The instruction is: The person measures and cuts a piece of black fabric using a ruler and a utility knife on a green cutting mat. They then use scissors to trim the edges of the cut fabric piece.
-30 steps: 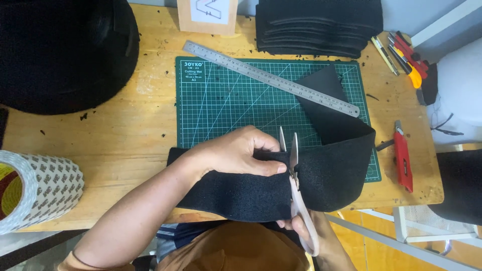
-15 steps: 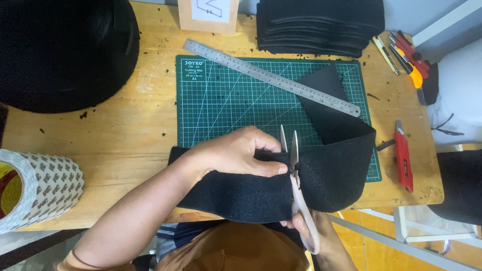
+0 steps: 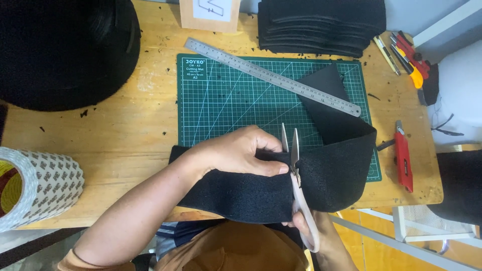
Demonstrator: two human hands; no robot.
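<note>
A wide strip of black foam-like fabric (image 3: 331, 170) lies folded over the front of a green cutting mat (image 3: 236, 100), its far end running under a steel ruler (image 3: 271, 76). My left hand (image 3: 241, 150) presses flat on the strip, thumb beside the blades. Below the table edge, my right hand (image 3: 314, 233) grips the pale handles of scissors (image 3: 296, 170). The blades stand almost shut across the strip and point away from me.
A large black roll (image 3: 60, 50) fills the back left. A big tape roll (image 3: 35, 188) sits at the front left. Stacked black sheets (image 3: 321, 25) lie at the back, with a red utility knife (image 3: 403, 155) and several hand tools (image 3: 406, 52) on the right.
The scissor blades have closed slightly along the cut. Both hands stay almost where they were.
</note>
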